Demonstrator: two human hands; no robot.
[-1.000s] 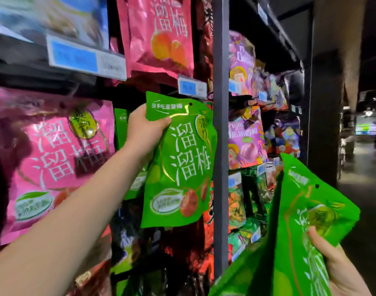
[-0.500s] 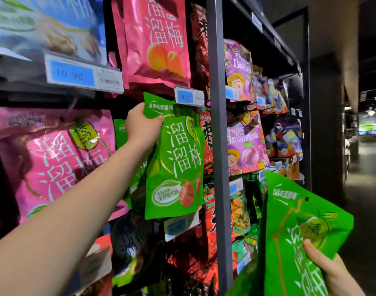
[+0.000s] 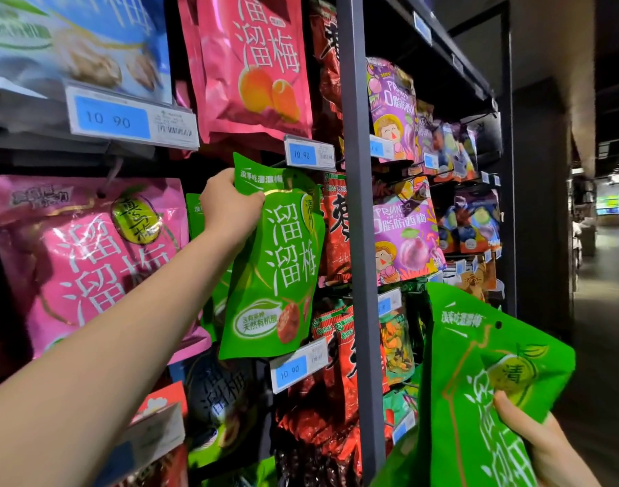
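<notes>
Head view. Store aisle, dim; peg-hook snack rack point(image 3: 357, 240) fills left and centre, walkway recedes at right.

Risks:
1. Left grip point(image 3: 230, 209) is closed on the top-left corner of the green pouch point(image 3: 276, 261), thumb on the front, fingers curled behind. Pouch top sits just below the upper price tag point(image 3: 309, 154) at a hook tip. Hang hole not visible, so on-hook status can't be told. If the hole misses the hook, the pouch likely drops on release.
2. Single-corner hold lets the pouch tilt. Its bottom edge overlaps the lower price tag point(image 3: 297, 369) and may snag it.
3. Right grip point(image 3: 539, 444) is closed on the second green pouch point(image 3: 483, 381), low at right, well apart from the rack; thumb across the front, fingers hidden behind. Top half is unsupported and may fold or slip.

Containers:
- Both green pouches: sealed, contents hidden; print shows plum-like fruit.
- Rack, left bay: pink pouches point(image 3: 90, 258), red pouches point(image 3: 336, 226). Right bay: purple pouches point(image 3: 402, 233). All closed; contents not visible.
</notes>
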